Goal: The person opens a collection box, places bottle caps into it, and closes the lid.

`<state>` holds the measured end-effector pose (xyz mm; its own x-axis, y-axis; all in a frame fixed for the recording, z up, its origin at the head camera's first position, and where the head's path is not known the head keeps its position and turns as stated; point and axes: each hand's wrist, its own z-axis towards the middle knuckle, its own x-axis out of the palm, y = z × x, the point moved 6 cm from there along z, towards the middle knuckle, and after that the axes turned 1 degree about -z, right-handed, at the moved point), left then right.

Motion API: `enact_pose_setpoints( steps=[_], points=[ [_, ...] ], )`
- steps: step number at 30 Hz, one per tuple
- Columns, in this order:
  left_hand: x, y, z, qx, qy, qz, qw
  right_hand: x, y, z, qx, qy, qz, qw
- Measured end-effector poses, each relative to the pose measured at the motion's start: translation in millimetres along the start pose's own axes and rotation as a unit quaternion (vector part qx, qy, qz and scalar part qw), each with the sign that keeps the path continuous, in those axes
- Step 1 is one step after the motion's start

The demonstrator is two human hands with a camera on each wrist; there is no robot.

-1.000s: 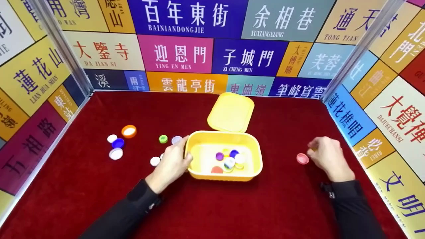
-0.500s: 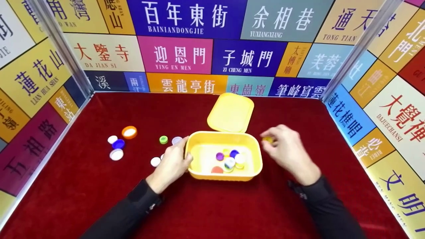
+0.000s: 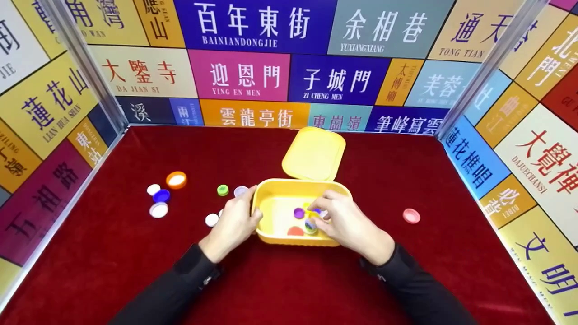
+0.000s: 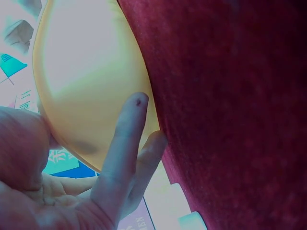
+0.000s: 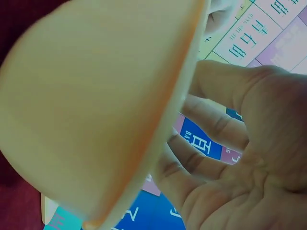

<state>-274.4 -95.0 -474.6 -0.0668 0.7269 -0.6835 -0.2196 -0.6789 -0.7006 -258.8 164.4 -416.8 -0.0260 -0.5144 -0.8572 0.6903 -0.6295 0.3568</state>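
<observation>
A yellow plastic box (image 3: 275,212) stands on the red cloth with several bottle caps inside, among them a purple cap (image 3: 299,213) and a flat red one (image 3: 295,231). My left hand (image 3: 232,225) grips its left end, thumb over the rim; the left wrist view shows fingers (image 4: 127,139) along the outer wall. Over the right rim reaches my right hand (image 3: 350,221), pinching a yellow bottle cap (image 3: 312,214) low inside. In the right wrist view, the box wall (image 5: 86,105) hides those fingertips. Part of the pile is behind the right hand.
A yellow lid (image 3: 314,153) lies behind the box. One pink cap (image 3: 411,215) rests at the right. Several caps lie leftward, including an orange one (image 3: 176,180), a blue one (image 3: 161,196) and a green one (image 3: 222,190). Printed panels (image 3: 239,74) wall the table.
My right hand has come from beside the pink cap at the right, leftward with a yellow bottle cap, and into the box. The left hand and the box have stayed put.
</observation>
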Motion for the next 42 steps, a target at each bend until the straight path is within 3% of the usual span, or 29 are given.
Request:
enact_pose_setpoints(
  steps=[18,29,35,42],
  points=[
    [0.8,1.2,-0.4,-0.015,0.005,0.003,0.9999,-8,-12,-3,0.020,-0.008,-0.005,1.000],
    [-0.1,-0.5,-1.1,-0.006,-0.001,0.004,1.0000,-11,-18,-3,0.023,-0.015,0.009,1.000],
    [-0.9,-1.2,-1.2,-0.003,-0.007,0.006,1.0000,-19,-24,-3,0.043,-0.019,0.016,0.999],
    [-0.1,-0.3,-0.2,-0.006,-0.001,0.001,1.0000,-37,-47,-6,0.091,-0.047,0.023,0.994]
  ],
)
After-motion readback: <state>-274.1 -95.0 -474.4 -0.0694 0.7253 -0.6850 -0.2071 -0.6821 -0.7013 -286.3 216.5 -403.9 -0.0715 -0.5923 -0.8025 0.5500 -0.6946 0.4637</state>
